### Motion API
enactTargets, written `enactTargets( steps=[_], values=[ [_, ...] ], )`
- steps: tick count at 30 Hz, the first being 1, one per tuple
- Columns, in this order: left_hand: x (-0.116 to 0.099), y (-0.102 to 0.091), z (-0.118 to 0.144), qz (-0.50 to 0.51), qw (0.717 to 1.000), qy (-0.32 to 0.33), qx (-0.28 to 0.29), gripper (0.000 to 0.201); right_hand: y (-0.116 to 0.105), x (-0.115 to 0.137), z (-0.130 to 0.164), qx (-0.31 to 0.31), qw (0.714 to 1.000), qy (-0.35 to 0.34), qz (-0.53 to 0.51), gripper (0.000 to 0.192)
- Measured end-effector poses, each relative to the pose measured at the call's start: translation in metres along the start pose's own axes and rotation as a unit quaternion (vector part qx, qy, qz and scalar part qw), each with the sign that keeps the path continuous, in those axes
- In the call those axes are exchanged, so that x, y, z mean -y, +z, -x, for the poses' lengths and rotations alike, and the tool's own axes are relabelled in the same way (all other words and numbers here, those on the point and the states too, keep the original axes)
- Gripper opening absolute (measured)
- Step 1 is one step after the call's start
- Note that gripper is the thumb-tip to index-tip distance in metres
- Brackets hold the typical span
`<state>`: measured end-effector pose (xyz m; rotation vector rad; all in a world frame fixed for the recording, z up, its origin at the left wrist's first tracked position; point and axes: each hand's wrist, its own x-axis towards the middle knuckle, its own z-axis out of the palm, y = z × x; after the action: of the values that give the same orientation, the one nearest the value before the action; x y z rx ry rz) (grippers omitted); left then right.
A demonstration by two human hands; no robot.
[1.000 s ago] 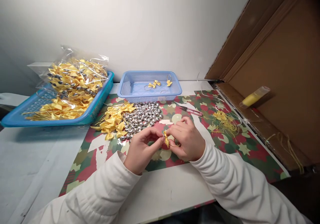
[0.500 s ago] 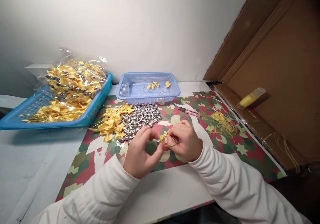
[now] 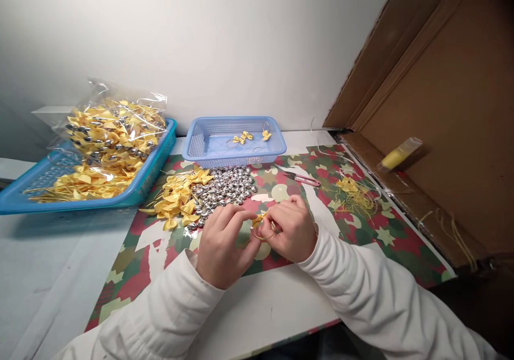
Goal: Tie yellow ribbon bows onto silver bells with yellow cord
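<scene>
Between my two hands, over the patterned sheet, is a small yellow ribbon bow (image 3: 258, 221) with a thin gold cord loop hanging from it. The thumb and forefinger of my left hand (image 3: 227, 242) close on the bow's left side. My right hand (image 3: 292, 229) pinches its right side, with the cord loop below those fingers. Fingertips hide much of the bow. Just beyond my left hand lies a pile of shiny silver beads (image 3: 228, 186), with a heap of yellow bows (image 3: 176, 196) beside it.
A blue basket (image 3: 235, 162) at the back holds several looped bows. At left, a larger blue basket (image 3: 132, 194) carries a clear bag (image 3: 120, 124) full of bows and beads. Thread snips (image 3: 303, 179) and yellow thread scraps (image 3: 353, 194) lie right. A cardboard panel (image 3: 433, 108) borders the right side.
My left forefinger and thumb have come together on the bow, which is now more covered. Both hands have shifted only slightly.
</scene>
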<state>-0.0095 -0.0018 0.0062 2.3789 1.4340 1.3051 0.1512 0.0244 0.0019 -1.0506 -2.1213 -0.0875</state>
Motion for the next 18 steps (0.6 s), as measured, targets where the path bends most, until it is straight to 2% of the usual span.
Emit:
enactTargets(
  steps=[2, 4, 8, 12, 14, 18],
  values=[
    [-0.0017, -0.001, -0.001, 0.062, 0.995, -0.077, 0.012, 0.018, -0.0008, -0.0004, -0.0005, -0.015, 1.0, -0.002, 0.007, 0.021],
    [-0.0029, -0.0011, -0.0017, 0.124, 0.98, -0.149, 0.048, 0.016, -0.0021, -0.0005, -0.0014, -0.021, 1.0, 0.002, 0.011, 0.021],
    [-0.0022, 0.001, -0.0022, 0.213, 0.945, -0.21, 0.13, 0.012, -0.0041, -0.0006, -0.0028, -0.007, 1.0, 0.005, 0.012, 0.021],
    [0.0015, 0.0017, -0.004, 0.279, 0.91, -0.28, 0.125, 0.014, -0.0042, -0.0011, -0.0032, -0.006, 1.0, 0.004, 0.024, 0.022],
    [0.0029, 0.0018, -0.0054, 0.28, 0.911, -0.275, 0.13, 0.015, -0.0041, -0.0012, -0.0033, -0.009, 1.0, 0.001, 0.024, 0.021],
    [0.0037, 0.003, -0.0065, 0.16, 0.961, -0.17, 0.148, 0.014, -0.0037, -0.0011, -0.0031, -0.02, 1.0, 0.003, 0.011, 0.021]
  ],
)
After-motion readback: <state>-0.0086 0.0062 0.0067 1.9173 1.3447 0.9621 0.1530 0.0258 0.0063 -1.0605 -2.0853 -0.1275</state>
